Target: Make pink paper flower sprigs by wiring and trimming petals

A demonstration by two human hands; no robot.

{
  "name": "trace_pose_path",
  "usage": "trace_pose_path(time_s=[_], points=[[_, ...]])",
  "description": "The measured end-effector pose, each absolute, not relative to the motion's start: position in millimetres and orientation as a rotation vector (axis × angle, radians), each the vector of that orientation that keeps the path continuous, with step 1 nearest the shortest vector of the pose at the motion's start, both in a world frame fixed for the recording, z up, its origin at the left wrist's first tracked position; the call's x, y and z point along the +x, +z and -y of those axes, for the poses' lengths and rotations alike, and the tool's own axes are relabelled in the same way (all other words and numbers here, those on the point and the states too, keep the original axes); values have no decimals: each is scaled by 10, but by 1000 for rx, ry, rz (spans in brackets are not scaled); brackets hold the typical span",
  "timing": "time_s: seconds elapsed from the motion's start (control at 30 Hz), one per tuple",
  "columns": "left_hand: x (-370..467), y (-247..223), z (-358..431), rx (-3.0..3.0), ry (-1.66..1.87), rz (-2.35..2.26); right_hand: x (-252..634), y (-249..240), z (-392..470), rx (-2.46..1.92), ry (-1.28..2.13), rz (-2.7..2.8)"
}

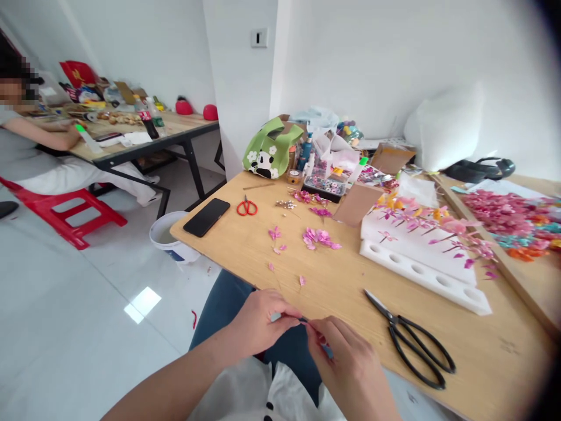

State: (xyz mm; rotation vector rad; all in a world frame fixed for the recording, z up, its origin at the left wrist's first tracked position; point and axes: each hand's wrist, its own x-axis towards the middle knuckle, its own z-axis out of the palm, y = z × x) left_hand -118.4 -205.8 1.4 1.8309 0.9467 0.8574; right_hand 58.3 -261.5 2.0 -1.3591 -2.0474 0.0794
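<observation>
My left hand [263,321] and my right hand [350,362] meet over my lap at the table's near edge, both closed in a pinch. Between their fingertips is a small, thin, dark purplish piece [303,320], too small to make out clearly; its ends are hidden by the fingers. Loose pink petals [302,280] lie just beyond the hands, with a pile of pink flower petals [319,237] farther back. To the right of my right hand, black-handled scissors [407,336] rest on the wooden table [333,280], blades pointing away from me.
A black phone [207,217], red-handled snips [247,206] and a green bag [272,146] stand left. A white foam holder [425,270] with flower sprays [438,219] lies right. Below the left corner is a white bucket [173,237]. Another person [26,140] sits at a separate table.
</observation>
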Motion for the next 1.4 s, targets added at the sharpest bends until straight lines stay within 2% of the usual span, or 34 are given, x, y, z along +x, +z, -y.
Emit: trace_pose_path(time_s=[0.17, 0.3, 0.63, 1.07, 1.4], points=[[-1152, -86, 2202, 2328, 1109, -943, 549, -6, 2631, -1248, -133, 2037], [-1176, 32, 2226, 2254, 1053, -921, 629, -42, 2652, -1165, -257, 2056], [-1099, 204, 2101, 1537, 822, -945, 782, -122, 2581, -1099, -132, 2231], [-1080, 36, 1881, 1831, 1049, -762, 863, -108, 2353, -1069, -74, 2194], [-1117, 11, 1719, 1365, 671, -909, 717, 80, 2078, -1118, 255, 2158]])
